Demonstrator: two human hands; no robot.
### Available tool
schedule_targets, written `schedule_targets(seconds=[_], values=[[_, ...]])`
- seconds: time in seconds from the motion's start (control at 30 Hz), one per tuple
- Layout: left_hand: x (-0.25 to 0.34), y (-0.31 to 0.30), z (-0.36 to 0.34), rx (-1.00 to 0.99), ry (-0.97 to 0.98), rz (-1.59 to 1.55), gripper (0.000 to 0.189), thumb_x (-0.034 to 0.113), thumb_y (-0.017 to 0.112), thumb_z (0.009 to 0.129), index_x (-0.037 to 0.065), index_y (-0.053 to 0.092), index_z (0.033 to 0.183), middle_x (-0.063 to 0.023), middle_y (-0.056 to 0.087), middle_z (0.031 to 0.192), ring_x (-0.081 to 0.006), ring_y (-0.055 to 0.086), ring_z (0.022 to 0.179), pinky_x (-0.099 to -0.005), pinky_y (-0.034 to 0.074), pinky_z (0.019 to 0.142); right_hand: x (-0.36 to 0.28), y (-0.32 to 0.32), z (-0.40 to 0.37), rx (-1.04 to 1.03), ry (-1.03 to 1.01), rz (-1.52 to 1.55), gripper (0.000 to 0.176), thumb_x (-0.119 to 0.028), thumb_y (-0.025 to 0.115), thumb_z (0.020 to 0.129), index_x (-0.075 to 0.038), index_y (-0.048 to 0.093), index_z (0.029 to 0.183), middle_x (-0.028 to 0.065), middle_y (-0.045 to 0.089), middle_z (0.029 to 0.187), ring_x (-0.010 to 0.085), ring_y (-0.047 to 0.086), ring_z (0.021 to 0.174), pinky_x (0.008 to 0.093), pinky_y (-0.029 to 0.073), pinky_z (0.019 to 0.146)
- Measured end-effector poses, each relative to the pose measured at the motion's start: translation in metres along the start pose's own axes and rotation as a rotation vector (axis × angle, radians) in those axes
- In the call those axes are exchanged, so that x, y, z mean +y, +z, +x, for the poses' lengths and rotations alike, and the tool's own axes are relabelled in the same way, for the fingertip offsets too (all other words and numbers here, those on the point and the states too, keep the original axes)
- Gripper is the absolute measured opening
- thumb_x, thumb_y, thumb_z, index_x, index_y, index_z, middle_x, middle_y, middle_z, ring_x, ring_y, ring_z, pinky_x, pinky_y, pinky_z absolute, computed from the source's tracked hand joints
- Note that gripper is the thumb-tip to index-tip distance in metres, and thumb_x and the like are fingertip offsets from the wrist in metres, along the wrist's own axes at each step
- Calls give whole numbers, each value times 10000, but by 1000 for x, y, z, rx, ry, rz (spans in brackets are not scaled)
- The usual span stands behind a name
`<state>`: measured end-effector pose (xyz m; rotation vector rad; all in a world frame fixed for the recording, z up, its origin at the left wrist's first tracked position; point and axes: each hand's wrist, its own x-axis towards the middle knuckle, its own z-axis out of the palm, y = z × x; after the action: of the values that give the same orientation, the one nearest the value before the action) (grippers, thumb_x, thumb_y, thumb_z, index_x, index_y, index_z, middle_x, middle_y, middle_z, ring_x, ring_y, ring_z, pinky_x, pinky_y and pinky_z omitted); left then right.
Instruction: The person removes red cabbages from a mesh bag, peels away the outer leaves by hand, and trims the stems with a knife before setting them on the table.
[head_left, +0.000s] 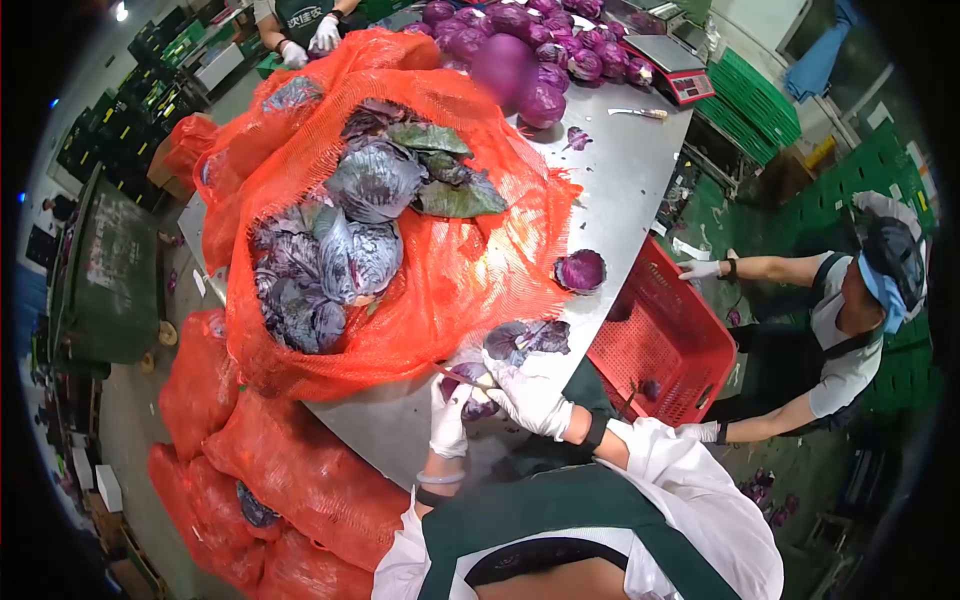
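Observation:
A red cabbage (480, 405) rests at the near edge of the metal table, between my gloved hands. My left hand (449, 422) is closed around its left side. A thin dark blade, apparently a knife (460, 378), lies across the top of the cabbage. My right hand (535, 402) is closed at the blade's right end, against the cabbage; its handle is hidden by the glove. Loose outer leaves (530, 340) lie just beyond my right hand. An open orange mesh sack (470, 290) in front of me holds several leafy red cabbages (375, 180).
Trimmed cabbages (540, 105) pile up at the table's (630, 150) far end, beside a scale (672, 65) and another knife (637, 113). One cabbage (580, 271) sits near the right edge. A co-worker (850, 300) grips a red crate (665, 340). Full sacks (310, 480) lie lower left.

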<state>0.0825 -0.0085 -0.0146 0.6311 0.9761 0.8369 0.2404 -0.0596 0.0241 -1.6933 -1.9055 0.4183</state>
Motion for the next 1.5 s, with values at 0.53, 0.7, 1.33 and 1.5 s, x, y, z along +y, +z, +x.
schedule_targets(seconds=[0.53, 0.7, 1.33, 1.5], values=[[22, -2, -10, -411, -72, -498, 550, 151, 575, 832, 80, 352, 1330, -120, 437, 1290, -268, 475, 1165, -380, 426, 988, 108, -1, 35, -44, 803, 549, 399, -305, 475, 938, 28, 524, 1153, 205, 626, 1023, 298, 612, 929, 370, 463, 826], [38, 7, -11, -253, 154, -428, 565, 106, 545, 840, 85, 304, 1350, -126, 437, 1282, -262, 470, 1169, -401, 440, 984, 33, -46, 44, 163, 467, 618, 530, -352, 701, 785, -2, 462, 1104, 78, 597, 975, 178, 611, 810, 321, 488, 683], [73, 0, -19, -262, 163, -51, 558, 187, 638, 788, 4, 421, 1268, -122, 497, 1220, -225, 508, 1125, -360, 423, 968, -23, -77, 40, -119, 117, 357, 445, -363, 648, 803, -41, 588, 1104, 153, 615, 999, 321, 610, 898, 378, 492, 784], [75, -4, -23, -232, 132, 245, 575, 79, 697, 731, 10, 436, 1239, -107, 509, 1193, -192, 520, 1085, -328, 421, 955, -43, -60, 58, -182, -81, 6, 400, -334, 629, 743, -45, 553, 1008, 135, 596, 859, 319, 625, 739, 422, 510, 634]])
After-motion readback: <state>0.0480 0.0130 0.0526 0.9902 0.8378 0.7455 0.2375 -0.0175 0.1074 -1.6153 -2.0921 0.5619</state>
